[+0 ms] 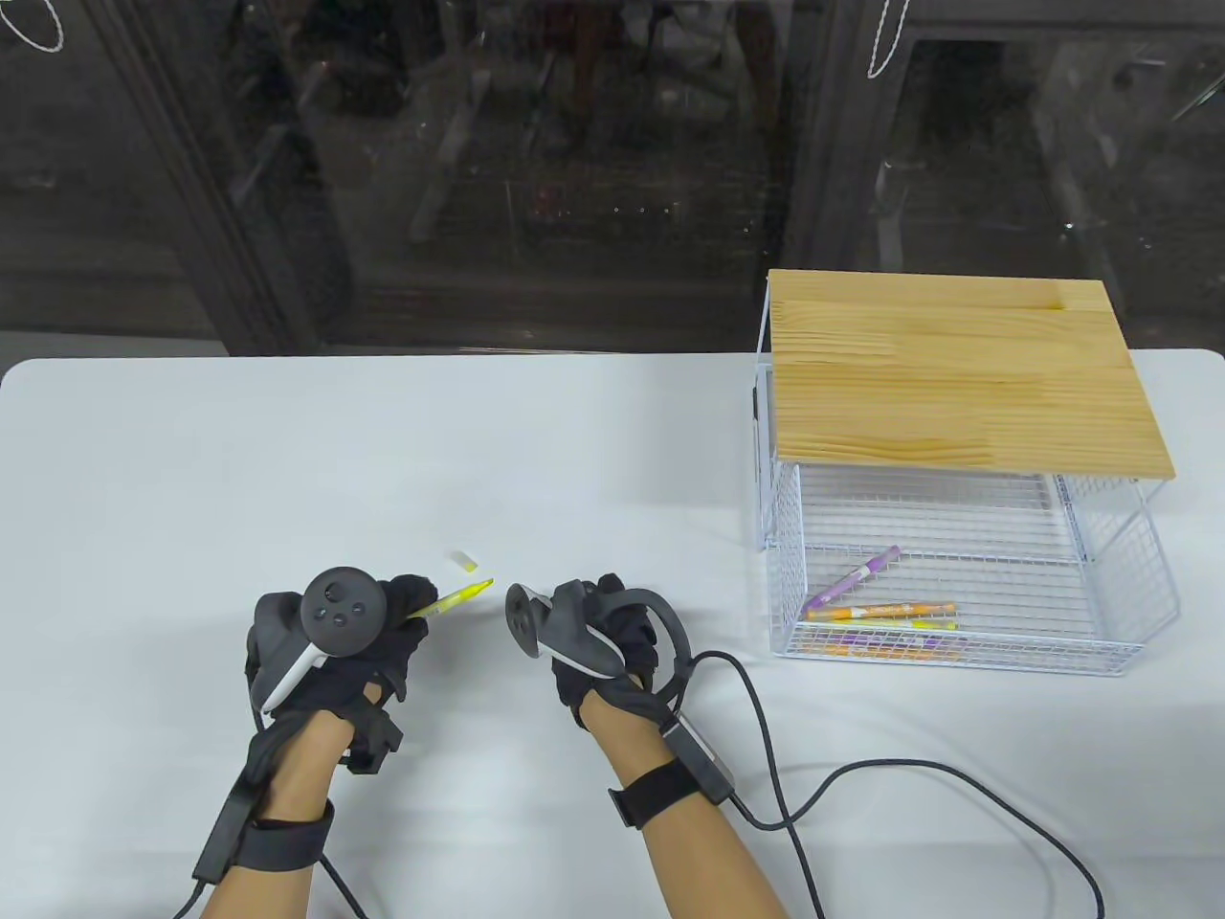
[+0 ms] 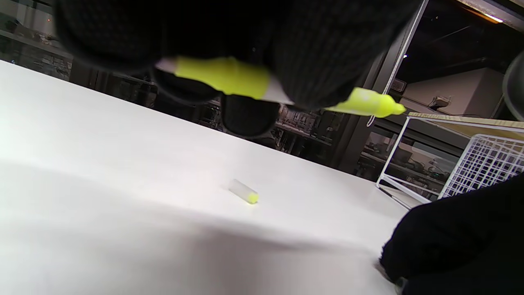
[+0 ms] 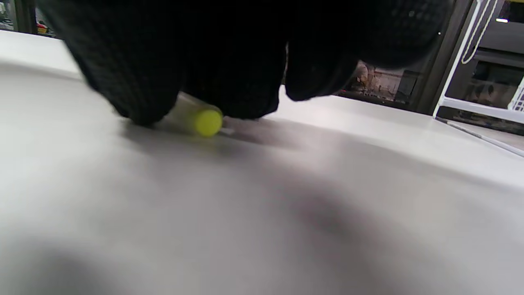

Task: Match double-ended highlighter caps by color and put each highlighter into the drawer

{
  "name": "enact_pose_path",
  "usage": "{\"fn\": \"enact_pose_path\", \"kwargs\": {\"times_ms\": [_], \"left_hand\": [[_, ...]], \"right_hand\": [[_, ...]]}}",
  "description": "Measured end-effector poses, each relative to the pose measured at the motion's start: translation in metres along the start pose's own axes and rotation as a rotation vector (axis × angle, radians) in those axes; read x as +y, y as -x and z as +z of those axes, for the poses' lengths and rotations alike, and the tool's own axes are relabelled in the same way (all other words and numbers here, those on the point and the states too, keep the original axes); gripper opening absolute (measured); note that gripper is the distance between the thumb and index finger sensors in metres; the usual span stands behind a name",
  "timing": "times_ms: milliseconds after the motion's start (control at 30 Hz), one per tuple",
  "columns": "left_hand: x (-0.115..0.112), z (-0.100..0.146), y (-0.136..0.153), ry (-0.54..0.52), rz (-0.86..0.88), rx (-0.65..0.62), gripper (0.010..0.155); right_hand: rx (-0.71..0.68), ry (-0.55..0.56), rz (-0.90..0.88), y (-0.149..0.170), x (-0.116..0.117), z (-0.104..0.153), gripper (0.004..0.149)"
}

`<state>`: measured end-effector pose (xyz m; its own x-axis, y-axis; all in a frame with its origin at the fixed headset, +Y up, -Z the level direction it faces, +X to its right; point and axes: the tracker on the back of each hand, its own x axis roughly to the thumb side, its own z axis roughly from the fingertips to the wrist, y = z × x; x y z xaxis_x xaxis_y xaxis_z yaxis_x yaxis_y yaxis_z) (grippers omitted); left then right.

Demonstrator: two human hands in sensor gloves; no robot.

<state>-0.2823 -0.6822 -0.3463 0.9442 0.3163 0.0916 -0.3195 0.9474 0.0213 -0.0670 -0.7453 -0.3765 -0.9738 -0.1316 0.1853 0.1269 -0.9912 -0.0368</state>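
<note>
- Left hand [image 1: 330, 637] grips the yellow highlighter [image 1: 457, 598] mid-barrel, fingers curled round it, bare tip pointing right toward the other hand. Both ends look uncapped in the left wrist view. Keep this grip firm and the barrel level, so the cap has a steady target.
- A loose cap [image 1: 463, 559] with a yellow end lies on the table [image 1: 593, 450] just beyond the highlighter tip, touching nothing. That one goes on the second end.
- Right hand [image 1: 612, 637] is down at the table, fingertips [image 3: 135, 98] closing round another yellow-ended cap [image 3: 202, 119]. It looks pinched, but I can't confirm whether it's off the surface.
- Advice: get a clean thumb-and-finger pinch on the cap's sides, open end facing left, then line it up with the tip axis before pushing. Small and smooth, so likely to roll or skid if nudged.
- Drawer [image 1: 957, 584], a wire basket under the wooden top [image 1: 967, 373], stands pulled out at far right. Purple, orange and yellow highlighters already lie inside.
</note>
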Motion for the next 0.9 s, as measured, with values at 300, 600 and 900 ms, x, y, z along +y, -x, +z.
{"fn": "enact_pose_path", "kwargs": {"times_ms": [300, 600, 900], "left_hand": [[-0.001, 0.000, -0.001, 0.007, -0.003, -0.002, 0.049], [-0.002, 0.000, -0.002, 0.012, -0.002, -0.014, 0.049], [-0.003, 0.000, -0.004, 0.010, -0.002, -0.020, 0.049]], "right_hand": [[-0.021, -0.010, -0.005, -0.001, 0.002, 0.001, 0.038], [0.027, 0.017, -0.115, 0.021, -0.022, 0.004, 0.042], [0.072, 0.009, -0.196, 0.048, -0.037, 0.020, 0.042]]}}
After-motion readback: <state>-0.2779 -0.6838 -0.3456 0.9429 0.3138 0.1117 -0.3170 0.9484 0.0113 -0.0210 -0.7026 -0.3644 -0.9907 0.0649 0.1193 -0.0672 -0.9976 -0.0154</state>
